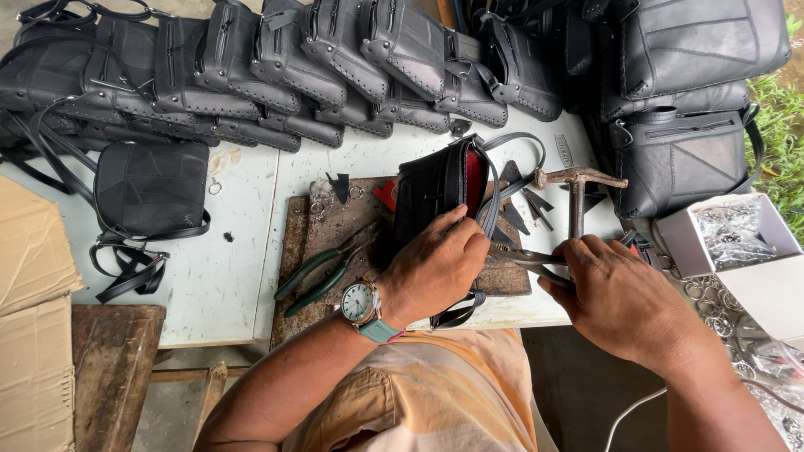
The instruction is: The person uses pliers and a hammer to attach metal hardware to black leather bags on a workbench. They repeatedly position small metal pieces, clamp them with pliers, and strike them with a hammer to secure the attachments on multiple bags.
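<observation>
Black leather bag (435,197) is standing on edge on the wooden board (322,230), long axis running twelve to six. Left hand (435,268) is clamping its near end; right hand (624,301), at three o'clock, is squeezing pliers (528,258) toward its strap. White cardboard box (758,268) is sitting further right.

White table (243,276) w/ bags (251,59), board (335,226)

White worn worktable (226,276), grass (783,159) at right, daylight
</observation>
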